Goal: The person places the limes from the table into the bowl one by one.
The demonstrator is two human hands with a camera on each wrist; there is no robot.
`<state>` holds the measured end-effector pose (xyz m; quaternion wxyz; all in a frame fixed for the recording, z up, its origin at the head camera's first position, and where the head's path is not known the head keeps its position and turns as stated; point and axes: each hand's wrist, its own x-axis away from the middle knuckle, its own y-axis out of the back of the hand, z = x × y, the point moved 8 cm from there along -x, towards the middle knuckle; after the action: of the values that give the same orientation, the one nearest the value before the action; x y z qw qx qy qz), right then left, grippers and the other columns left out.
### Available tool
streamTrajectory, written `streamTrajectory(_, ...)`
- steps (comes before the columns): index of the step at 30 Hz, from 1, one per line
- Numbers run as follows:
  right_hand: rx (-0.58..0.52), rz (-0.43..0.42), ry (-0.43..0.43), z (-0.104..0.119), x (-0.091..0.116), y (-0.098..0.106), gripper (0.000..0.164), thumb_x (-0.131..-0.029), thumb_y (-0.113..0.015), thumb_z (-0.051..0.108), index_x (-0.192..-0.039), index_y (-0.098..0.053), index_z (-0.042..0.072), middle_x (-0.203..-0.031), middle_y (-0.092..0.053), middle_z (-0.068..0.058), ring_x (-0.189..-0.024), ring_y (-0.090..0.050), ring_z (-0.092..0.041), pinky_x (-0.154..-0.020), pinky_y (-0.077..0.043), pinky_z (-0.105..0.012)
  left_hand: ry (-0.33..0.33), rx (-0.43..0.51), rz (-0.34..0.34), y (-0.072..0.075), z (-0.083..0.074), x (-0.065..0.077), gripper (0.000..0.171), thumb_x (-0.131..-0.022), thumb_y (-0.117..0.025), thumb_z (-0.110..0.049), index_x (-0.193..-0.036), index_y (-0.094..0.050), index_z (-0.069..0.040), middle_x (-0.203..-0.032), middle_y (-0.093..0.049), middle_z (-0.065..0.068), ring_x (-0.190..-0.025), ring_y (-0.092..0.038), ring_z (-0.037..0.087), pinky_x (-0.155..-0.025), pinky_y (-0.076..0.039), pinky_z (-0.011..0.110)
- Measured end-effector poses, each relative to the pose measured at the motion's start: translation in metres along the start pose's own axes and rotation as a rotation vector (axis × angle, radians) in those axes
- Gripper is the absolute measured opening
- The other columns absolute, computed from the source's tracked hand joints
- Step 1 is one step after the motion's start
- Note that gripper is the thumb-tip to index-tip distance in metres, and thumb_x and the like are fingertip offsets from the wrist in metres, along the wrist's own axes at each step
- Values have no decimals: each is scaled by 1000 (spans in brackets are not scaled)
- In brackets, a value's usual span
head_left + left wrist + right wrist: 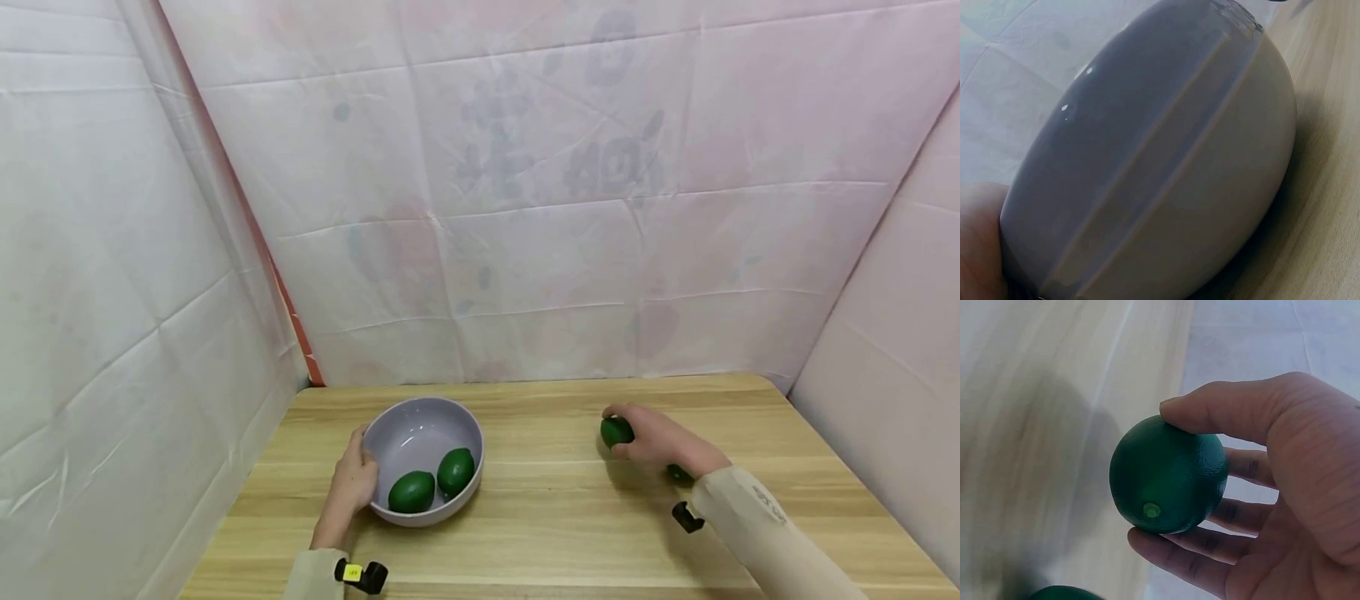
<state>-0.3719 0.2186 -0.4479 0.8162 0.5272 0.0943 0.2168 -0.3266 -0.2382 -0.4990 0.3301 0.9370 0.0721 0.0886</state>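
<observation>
A grey-lavender bowl (420,425) stands on the left part of the table, and two green limes (412,492) lie inside it. My left hand (353,477) grips the bowl's left rim; in the left wrist view the bowl's side (1147,156) fills most of the picture. On the right, my right hand (660,437) holds another lime (1168,475) between thumb and fingers, above the table. One more lime (679,474) lies on the table under the right wrist, mostly covered by the arm.
The wooden table (540,517) carries all of these things. White printed sheets (525,250) hang behind it and along both sides. Black wrist cameras (362,575) sit on both sleeves.
</observation>
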Motion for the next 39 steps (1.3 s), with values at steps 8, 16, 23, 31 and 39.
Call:
streamTrajectory(8,5,-52,43,19,-11,17,51,-88,-74,14,-134,-57,1,-119,-66,-18,-89,-60,-20,-72,-51,-35,4,-6,-3,-1,-1,-1,55,-104,-23,-9,-159,-24,-11,-160,-34,29,-144,-39,52,-113,-39,66)
streamTrajectory(16,15,-110,101,49,-22,30,52,-89,-72,15,-138,-57,5,-124,-64,-17,-92,-60,-20,-75,-53,-38,-1,-20,-3,1,-2,0,55,-104,-23,-8,-159,-24,-10,-159,-35,30,-143,-41,52,-111,-41,66)
streamTrajectory(23,15,-135,153,79,-33,39,51,-89,-72,14,-138,-57,8,-127,-63,-17,-95,-62,-23,-76,-54,-41,-4,-12,-2,0,-4,-3,56,-104,-23,-9,-160,-21,-10,-161,-32,30,-144,-39,52,-112,-39,67)
streamTrajectory(31,26,-139,212,107,-45,36,52,-89,-73,17,-138,-57,10,-126,-66,-13,-95,-63,-21,-77,-55,-39,12,-19,-7,1,-1,-3,56,-104,-22,-10,-160,-22,-11,-160,-33,30,-144,-39,53,-112,-39,67)
streamTrajectory(39,10,-146,241,130,-51,31,54,-89,-73,18,-140,-57,13,-131,-65,-13,-97,-64,-22,-78,-55,-39,3,-29,-11,1,0,0,55,-104,-23,-9,-159,-24,-10,-159,-35,31,-143,-39,53,-113,-38,67)
